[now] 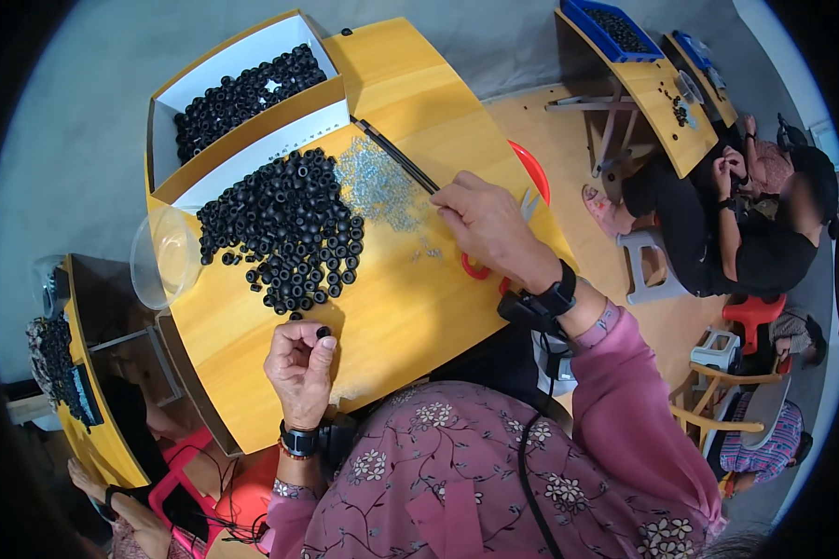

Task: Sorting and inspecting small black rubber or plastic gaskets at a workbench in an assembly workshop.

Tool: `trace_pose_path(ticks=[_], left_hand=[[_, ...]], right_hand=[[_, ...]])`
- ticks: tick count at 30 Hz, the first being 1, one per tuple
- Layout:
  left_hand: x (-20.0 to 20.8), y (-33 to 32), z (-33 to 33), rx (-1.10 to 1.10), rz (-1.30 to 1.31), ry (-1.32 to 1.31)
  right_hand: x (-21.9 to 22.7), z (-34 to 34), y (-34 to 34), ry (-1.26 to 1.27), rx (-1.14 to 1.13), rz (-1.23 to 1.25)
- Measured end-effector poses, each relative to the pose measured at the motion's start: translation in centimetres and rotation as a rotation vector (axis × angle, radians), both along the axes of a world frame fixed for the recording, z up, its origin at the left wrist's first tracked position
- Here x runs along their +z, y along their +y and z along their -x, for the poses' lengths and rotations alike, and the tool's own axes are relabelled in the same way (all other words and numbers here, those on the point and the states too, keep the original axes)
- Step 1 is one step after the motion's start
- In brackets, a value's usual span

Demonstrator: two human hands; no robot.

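My left hand is closed at the table's near side, pinching a small black ring-shaped piece between thumb and fingers. My right hand reaches in from the right, its fingers closed on the near end of two thin black rods. Their far tips lie close to the cardboard box. Between the hands spreads a large heap of small black hollow pieces. Beside it, under the rods, is a scatter of tiny clear or silvery bits.
An open cardboard box of black pieces stands at the back left, beside a clear plastic tub. Red-handled scissors lie partly under my right forearm. Other people sit at yellow tables on both sides.
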State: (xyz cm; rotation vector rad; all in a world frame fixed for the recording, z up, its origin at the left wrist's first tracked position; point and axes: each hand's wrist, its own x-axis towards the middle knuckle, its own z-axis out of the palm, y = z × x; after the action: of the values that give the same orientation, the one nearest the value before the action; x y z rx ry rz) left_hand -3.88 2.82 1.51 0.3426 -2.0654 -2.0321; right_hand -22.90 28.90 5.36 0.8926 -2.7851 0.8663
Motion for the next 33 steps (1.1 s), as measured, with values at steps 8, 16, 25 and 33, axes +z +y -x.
trace_pose_path(ticks=[8,16,25,33], left_hand=[[-0.5,-0.1,-0.2,-0.003,-0.028,0.018],[-0.1,0.0,-0.1,-0.001,-0.051,0.031],[0.0,-0.2,0.1,-0.044,-0.122,0.037],[-0.3,-0.4,0.0,-0.053,-0.173,0.060]], right_hand=[[-1.3,0.2,-1.0,-0.040,0.066,-0.202],[1.6,-1.5,-0.4,-0.125,0.108,-0.005],[2.4,-5.7,-6.0,-0.109,0.491,0.084],[3.6,-7.1,-10.9,-0.112,0.621,-0.119]])
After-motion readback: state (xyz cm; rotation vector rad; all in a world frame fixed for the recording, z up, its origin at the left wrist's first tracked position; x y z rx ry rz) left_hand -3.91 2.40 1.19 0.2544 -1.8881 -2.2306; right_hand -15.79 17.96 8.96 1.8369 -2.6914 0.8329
